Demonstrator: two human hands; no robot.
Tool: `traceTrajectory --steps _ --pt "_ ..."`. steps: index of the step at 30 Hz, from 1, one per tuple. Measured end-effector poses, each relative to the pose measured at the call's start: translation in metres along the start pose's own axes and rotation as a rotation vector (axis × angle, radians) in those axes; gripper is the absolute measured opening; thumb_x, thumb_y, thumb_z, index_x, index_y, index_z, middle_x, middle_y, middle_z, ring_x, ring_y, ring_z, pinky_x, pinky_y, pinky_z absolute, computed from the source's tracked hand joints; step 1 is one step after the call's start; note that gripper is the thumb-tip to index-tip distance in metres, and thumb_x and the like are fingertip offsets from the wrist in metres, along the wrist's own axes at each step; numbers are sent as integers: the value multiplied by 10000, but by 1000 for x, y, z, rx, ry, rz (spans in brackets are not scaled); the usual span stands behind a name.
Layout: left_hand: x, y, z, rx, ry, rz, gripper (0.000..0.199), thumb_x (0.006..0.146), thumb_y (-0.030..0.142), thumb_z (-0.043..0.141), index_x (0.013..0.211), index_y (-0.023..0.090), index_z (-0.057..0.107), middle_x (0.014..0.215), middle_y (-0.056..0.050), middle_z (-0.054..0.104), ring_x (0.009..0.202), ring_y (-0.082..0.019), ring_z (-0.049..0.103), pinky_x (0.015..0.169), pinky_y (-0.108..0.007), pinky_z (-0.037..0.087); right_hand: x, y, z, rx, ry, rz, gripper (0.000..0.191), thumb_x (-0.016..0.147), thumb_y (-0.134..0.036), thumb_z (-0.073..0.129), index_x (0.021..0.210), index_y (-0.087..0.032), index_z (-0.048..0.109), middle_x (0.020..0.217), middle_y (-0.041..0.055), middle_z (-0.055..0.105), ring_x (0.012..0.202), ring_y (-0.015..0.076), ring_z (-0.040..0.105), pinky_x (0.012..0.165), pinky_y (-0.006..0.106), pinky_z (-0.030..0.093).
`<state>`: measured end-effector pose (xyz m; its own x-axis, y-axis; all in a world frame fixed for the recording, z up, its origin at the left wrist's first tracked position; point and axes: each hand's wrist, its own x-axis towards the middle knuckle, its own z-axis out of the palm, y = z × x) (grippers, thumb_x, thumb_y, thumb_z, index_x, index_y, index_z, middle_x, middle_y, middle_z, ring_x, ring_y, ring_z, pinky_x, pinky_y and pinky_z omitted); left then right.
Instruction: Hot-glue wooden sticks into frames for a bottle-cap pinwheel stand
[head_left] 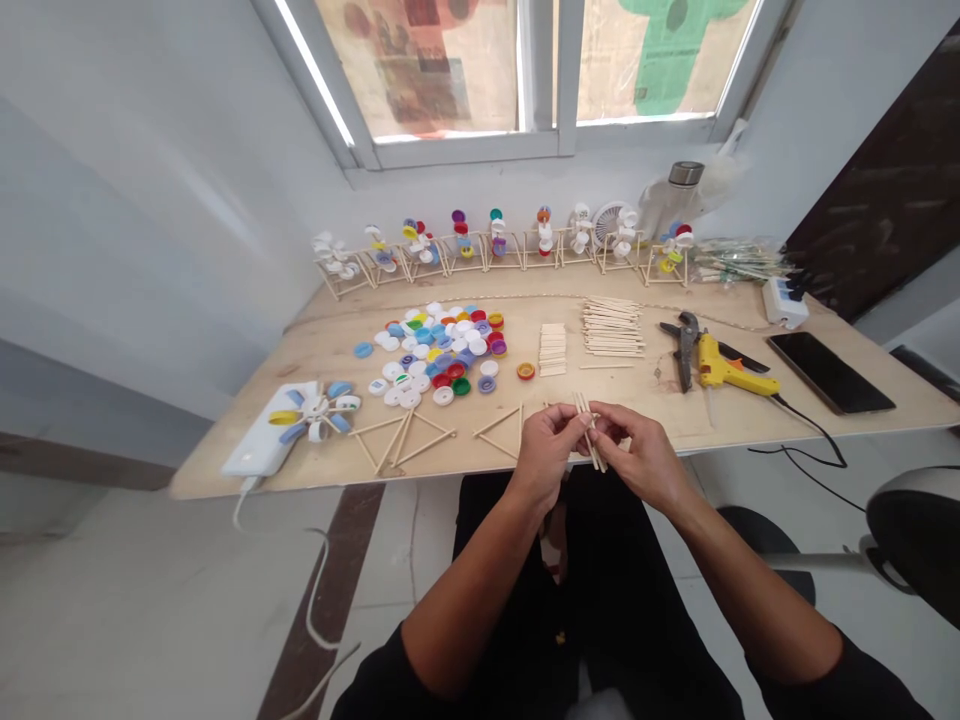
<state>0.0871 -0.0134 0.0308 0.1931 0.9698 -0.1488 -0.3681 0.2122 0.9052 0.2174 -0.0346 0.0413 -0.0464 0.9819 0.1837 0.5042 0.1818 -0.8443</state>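
Over the table's front edge, my left hand (549,445) and my right hand (636,452) meet around a few thin wooden sticks (595,455). Fingers of both hands are closed on them, and the sticks stand out above and below the fingertips. Left of my hands lie frames of joined sticks, one a triangle shape (498,432) partly hidden by my left hand, another a larger stick frame (405,440). Beyond my hands are a stack of short sticks (553,350), a pile of longer sticks (613,328) and an orange bottle cap (526,371).
Many coloured bottle caps (442,350) are heaped mid-table. A yellow glue gun (731,370), a cutter (685,350) and a phone (831,372) lie right. A white power bank (259,452) with a cap wheel (319,410) sits left. Cap-and-stick models (465,240) line the back.
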Motion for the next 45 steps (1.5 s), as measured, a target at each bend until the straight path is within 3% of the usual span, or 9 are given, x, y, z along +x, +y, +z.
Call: traceTrajectory --steps 13,26,29,32,35,38,41,45 --pt "1 6 17 93 -5 33 216 634 319 746 619 123 654 522 22 582 477 -57 484 510 -192 414 -3 20 -2 389 75 186 448 720 -449 667 1054 -151 694 693 0 609 647 126 550 624 263 476" --pt "13 -5 25 175 -97 -51 296 651 402 733 719 116 702 602 -15 620 514 -87 516 527 -224 438 -7 42 -12 583 164 249 495 669 -437 726 1066 -142 688 712 4 592 659 115 529 616 260 462" --pt "27 -4 22 394 -81 51 267 696 403 688 735 139 709 593 -5 604 507 -98 495 521 -230 414 -11 49 -19 596 259 302 521 648 -443 742 1068 -140 684 733 11 597 675 120 539 630 265 469" --pt "55 4 23 926 -90 328 201 771 301 604 631 179 682 555 6 576 544 -125 509 566 -241 385 -17 56 -27 604 334 352 543 628 -439 760 1073 -139 683 764 23 610 701 127 549 656 271 474" --pt "90 13 37 1052 -70 400 181 736 181 626 556 189 645 587 -13 577 647 -163 541 662 -268 386 -23 61 -33 594 367 384 551 612 -446 772 1068 -147 692 783 33 627 722 142 567 664 278 483" --pt "115 18 55 1102 -53 442 106 720 123 634 658 194 683 718 -49 627 801 -204 573 761 -294 397 -27 65 -37 575 365 388 556 620 -458 767 1079 -154 692 802 41 639 734 152 578 661 285 493" --pt "114 16 62 1113 -69 462 147 741 132 627 837 206 712 817 -59 661 878 -209 580 819 -302 406 -30 69 -39 568 356 393 561 636 -463 758 1095 -150 685 813 43 641 727 146 573 660 282 495" --pt "76 4 46 1084 -131 437 162 806 199 565 854 204 720 839 -56 700 747 -175 600 736 -291 448 -31 71 -39 576 323 400 553 639 -459 758 1092 -149 686 808 39 636 712 140 565 654 275 492"
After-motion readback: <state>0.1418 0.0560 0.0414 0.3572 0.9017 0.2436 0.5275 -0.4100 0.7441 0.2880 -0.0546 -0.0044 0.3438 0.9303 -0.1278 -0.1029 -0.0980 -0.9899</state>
